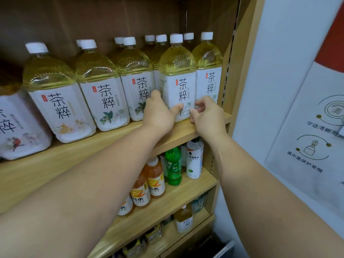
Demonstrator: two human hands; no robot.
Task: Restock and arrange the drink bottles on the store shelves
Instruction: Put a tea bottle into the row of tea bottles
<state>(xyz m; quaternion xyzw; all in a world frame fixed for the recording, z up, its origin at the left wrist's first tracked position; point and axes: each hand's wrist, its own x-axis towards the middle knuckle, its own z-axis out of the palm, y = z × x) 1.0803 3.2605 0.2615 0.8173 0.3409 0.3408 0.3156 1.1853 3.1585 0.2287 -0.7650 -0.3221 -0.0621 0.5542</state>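
**Head view.** The tea bottle [177, 79] is large, white-capped and filled with pale yellow liquid. It stands upright near the front edge of the upper shelf [83, 146], second from the right end of the row and slightly forward of its neighbours.

- **Left hand:** The left hand [158, 113] holds the bottle's lower left side. Its fingers curl round behind the label, out of sight, and its thumb lies across the front of the label near the base.
- **Right hand:** The right hand [209, 116] grips the bottle's lower right corner with curled fingers. Its thumb is tucked below them, just above the shelf edge.
- **Bottle relative to grip:** The base of the bottle sits between the two hands, and its shoulder and cap rise well above both.

Just to the right stands the end bottle [208, 71], beside the shelving upright [240, 62]. To the left, matching bottles [100, 86] line the shelf, with more caps visible behind them. On the shelf below stand a green bottle [173, 165], orange drink bottles [155, 178] and a white bottle [194, 159]. A printed poster [307, 131] hangs on the wall at right.
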